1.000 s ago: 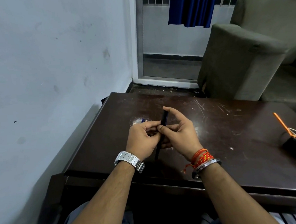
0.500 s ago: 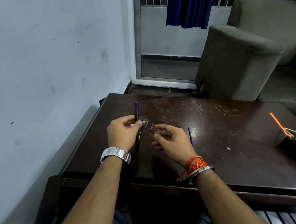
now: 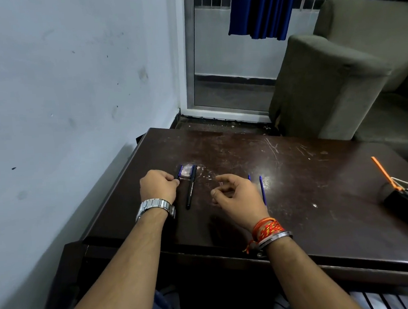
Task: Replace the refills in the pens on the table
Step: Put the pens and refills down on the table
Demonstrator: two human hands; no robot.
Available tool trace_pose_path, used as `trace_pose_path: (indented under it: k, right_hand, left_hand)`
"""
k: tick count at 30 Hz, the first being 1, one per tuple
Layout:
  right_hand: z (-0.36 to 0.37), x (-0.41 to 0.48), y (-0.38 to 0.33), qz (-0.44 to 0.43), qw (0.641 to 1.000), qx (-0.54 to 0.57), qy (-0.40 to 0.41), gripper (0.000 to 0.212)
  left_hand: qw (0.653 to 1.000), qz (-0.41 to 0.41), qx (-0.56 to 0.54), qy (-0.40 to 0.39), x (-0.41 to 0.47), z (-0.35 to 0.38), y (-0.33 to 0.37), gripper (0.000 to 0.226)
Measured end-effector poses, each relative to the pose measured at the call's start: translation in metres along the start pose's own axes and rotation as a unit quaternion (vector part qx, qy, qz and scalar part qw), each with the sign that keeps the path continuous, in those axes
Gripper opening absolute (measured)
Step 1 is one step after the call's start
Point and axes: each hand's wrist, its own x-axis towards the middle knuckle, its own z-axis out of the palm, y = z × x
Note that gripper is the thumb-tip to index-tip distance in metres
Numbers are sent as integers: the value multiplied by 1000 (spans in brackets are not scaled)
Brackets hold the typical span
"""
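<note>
1. Set down since half a second ago: black pen [image 3: 190, 186], held upright in the left hand then, flat on the dark table [image 3: 297, 191] now, tip toward the near edge, cap end away.
2. Shifted too: left hand [image 3: 158, 185], now just left of that pen, fingertips pinched on the near end of a second, shorter dark piece with a blue end [image 3: 179, 172]; whether a pen or only a part, cannot tell.
3. Between the two far ends, a small patch of clear wrapping [image 3: 187, 173], touching or nearly touching both.
4. Right hand [image 3: 235, 195] hovering to the right of the black pen, fingers loosely curled, nothing held, apart from everything on the table.
5. Just beyond and right of that hand, two thin blue refills [image 3: 262, 191] lying roughly parallel, the nearer one partly hidden behind the hand.
6. Metal watch [image 3: 154, 207] on the left wrist; orange threads and a metal bangle [image 3: 270, 233] on the right.
7. Far right edge: black box [image 3: 401, 200] with an orange stick [image 3: 383, 172] and white cable.
8. Beyond the table: grey sofa [image 3: 333, 80], blue curtain [image 3: 262, 8].
</note>
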Motion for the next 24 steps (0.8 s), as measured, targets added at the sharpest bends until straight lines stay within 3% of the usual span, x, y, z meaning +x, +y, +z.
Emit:
trace_pose_path:
  k: [8,13,18,20,24]
  right_hand:
    - [0,0,3,-3,1000,-30,8,22]
    - [-1,-2,0,-7,999,-42,8,21]
    - [-3,-3,-1,-12,999,-38,12,19]
    - [-4,-2,-1,-13,999,-34,9,18]
    - [-3,-1,-1,-17,999,-49,7,13]
  left_hand:
    - [999,42,6,-11,4,14,-1,1]
    - [998,65,15,-20,6,15,-5,10]
    - [999,30,-19,2,5,0,-5,12]
    - [1000,-9,-16,-20,7,-6,-7,23]
    - [989,-57,55,-126,-5,-13,0,13]
